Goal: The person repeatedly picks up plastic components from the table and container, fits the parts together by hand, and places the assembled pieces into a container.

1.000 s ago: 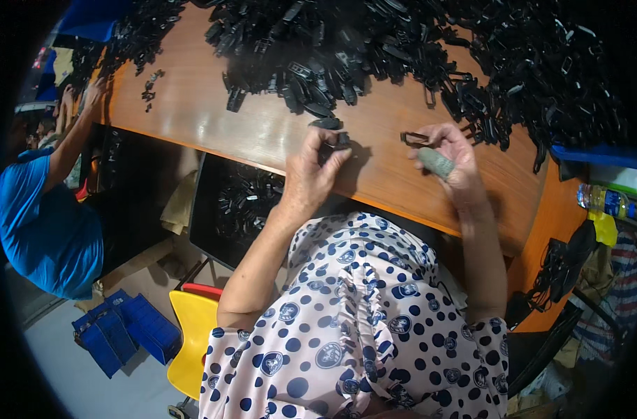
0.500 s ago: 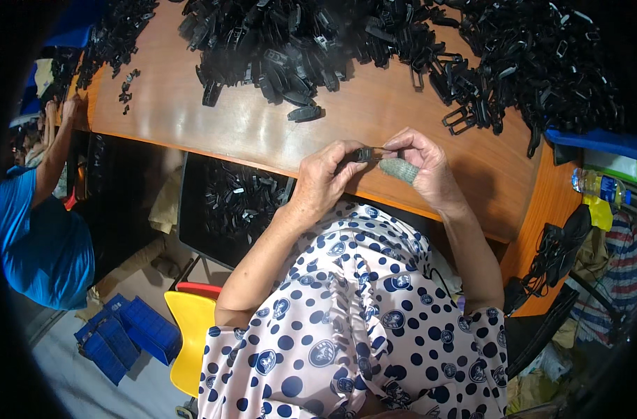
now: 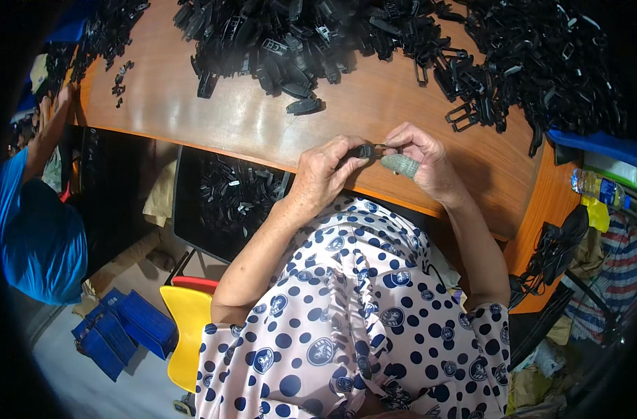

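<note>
Near the table's front edge, my left hand (image 3: 320,173) pinches a small black plastic piece (image 3: 362,151) between thumb and fingertips. Close beside it on the right, my right hand (image 3: 434,171) has its thumb and finger pressed together at a thin part that reaches toward the black piece. What that thin part is, I cannot make out. A grey-green knitted finger cover (image 3: 400,165) sits on one finger of the right hand. Beyond both hands lies a heap of black plastic pieces (image 3: 255,42), with a single oval piece (image 3: 304,106) at its near edge.
Another heap of black frame-like parts (image 3: 542,63) covers the table's right side, above a blue tray edge (image 3: 598,143). A dark bin of black pieces (image 3: 238,192) stands below the table's front edge. At left, a person in blue (image 3: 42,237) works near blue baskets (image 3: 147,321) and a yellow chair (image 3: 189,335).
The whole view has shifted slightly. My hands remain close together at the black piece, with only a small shift in the fingers.
</note>
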A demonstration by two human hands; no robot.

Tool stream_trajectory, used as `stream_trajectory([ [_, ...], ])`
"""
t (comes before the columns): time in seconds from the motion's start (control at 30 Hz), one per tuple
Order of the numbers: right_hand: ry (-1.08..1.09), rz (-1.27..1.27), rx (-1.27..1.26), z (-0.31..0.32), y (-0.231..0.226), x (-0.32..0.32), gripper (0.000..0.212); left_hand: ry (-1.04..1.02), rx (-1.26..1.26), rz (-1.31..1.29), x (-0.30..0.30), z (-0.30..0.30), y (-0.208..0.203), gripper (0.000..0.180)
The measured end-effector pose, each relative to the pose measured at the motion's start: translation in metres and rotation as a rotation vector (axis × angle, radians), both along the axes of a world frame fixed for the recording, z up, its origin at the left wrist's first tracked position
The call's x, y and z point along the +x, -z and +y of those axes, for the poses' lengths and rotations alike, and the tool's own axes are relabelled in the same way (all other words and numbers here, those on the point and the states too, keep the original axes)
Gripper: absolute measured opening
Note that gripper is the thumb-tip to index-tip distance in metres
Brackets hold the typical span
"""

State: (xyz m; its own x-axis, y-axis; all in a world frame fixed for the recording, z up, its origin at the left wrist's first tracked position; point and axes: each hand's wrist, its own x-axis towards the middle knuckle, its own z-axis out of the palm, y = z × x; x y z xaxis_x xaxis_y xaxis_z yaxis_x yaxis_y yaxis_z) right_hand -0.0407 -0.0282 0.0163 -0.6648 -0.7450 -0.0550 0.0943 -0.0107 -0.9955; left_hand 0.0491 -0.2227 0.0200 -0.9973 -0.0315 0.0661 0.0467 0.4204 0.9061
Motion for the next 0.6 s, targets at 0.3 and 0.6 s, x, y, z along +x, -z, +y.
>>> stream_trajectory([
  [0.3, 0.017, -0.371, 0.317, -0.007, -0.031, 0.000, 0.008, 0.080, -0.074, 0.131, 0.001, 0.001, -0.004, 0.022],
  [0.6, -0.183, -0.493, 0.476, -0.020, -0.063, 0.019, 0.007, 0.231, -0.160, 0.167, 0.032, -0.011, -0.034, 0.019],
])
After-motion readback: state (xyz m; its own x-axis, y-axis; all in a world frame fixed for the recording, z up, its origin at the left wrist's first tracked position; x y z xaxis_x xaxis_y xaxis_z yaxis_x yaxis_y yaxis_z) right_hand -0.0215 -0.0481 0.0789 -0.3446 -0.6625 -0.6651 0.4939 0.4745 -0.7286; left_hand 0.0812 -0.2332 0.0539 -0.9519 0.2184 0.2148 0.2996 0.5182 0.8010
